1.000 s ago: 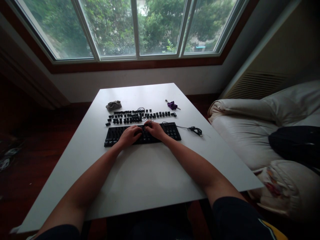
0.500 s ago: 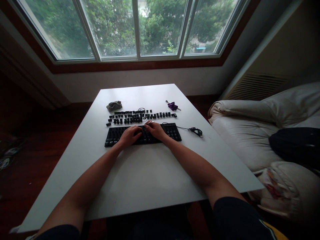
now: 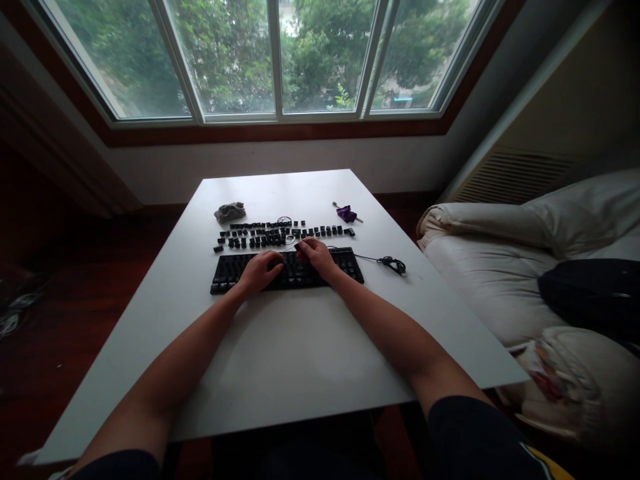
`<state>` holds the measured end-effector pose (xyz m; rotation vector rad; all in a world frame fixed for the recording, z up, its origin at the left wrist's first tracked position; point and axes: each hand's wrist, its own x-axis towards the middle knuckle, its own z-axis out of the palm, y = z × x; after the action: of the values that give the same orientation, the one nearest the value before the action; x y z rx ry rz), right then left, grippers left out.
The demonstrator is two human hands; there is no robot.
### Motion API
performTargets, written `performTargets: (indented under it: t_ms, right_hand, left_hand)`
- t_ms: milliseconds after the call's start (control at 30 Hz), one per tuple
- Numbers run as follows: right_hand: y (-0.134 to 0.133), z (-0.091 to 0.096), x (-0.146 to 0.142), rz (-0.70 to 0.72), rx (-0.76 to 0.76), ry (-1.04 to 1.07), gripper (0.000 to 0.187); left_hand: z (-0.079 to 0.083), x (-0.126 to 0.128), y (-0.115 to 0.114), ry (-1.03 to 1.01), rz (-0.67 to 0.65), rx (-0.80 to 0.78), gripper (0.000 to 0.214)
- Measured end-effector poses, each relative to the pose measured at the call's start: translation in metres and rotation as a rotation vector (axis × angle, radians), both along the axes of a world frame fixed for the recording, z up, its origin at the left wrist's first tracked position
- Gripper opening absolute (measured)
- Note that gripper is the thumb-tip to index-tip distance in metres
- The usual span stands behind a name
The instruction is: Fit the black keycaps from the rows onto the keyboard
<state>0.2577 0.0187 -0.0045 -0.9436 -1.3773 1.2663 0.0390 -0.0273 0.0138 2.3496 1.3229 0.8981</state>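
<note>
A black keyboard [image 3: 345, 267] lies on the white table in front of me, several of its keys hidden by my hands. My left hand [image 3: 261, 270] rests over its middle left part, thumb apart from the curved fingers, with nothing seen in it. Just above the keyboard's far edge, my right hand [image 3: 315, 255] pinches a small dark piece that looks like a keycap [image 3: 298, 247]. Loose black keycaps [image 3: 257, 241] lie in rows behind the keyboard. Close to the right fingertips is a thin pale ring-like wire piece [image 3: 290, 240].
A crumpled grey cloth [image 3: 230, 212] lies at the table's back left. Behind the keycaps on the right sits a purple cloth with a brush-like stick [image 3: 346, 213]. The coiled black cable [image 3: 393, 265] is right of the keyboard. A pale sofa [image 3: 480, 260] stands beside the white table [image 3: 280, 360].
My right hand has lifted slightly up and right off the keys, and a small dark piece now shows at its fingertips. My left hand stays on the keyboard.
</note>
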Motion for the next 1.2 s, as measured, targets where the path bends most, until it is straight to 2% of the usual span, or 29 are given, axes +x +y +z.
performTargets:
  t_ms: [200,400,700,833,1033,1200]
  right_hand:
    - [-0.001,0.005,0.001,-0.046,-0.105,0.128,0.036]
    - [0.001,0.009,0.004,-0.068,-0.179,0.243,0.039]
    - [0.006,0.003,0.008,-0.092,-0.200,0.375,0.047]
    - [0.006,0.004,0.008,-0.092,-0.203,0.355,0.049]
    - [0.003,0.006,0.006,-0.062,-0.152,0.248,0.049]
    - [0.002,0.005,0.004,-0.038,-0.128,0.178,0.048]
  left_hand:
    - [0.000,0.000,0.001,-0.003,0.135,0.058,0.014]
    - [-0.002,-0.001,0.002,-0.018,0.147,0.062,0.015]
    - [-0.002,-0.002,0.002,-0.071,0.148,0.032,0.022]
    - [-0.003,-0.004,0.004,-0.158,0.126,-0.051,0.023]
    - [-0.007,-0.011,0.012,-0.409,-0.004,-0.239,0.025]
    - [-0.009,-0.013,0.015,-0.465,-0.026,-0.284,0.027]
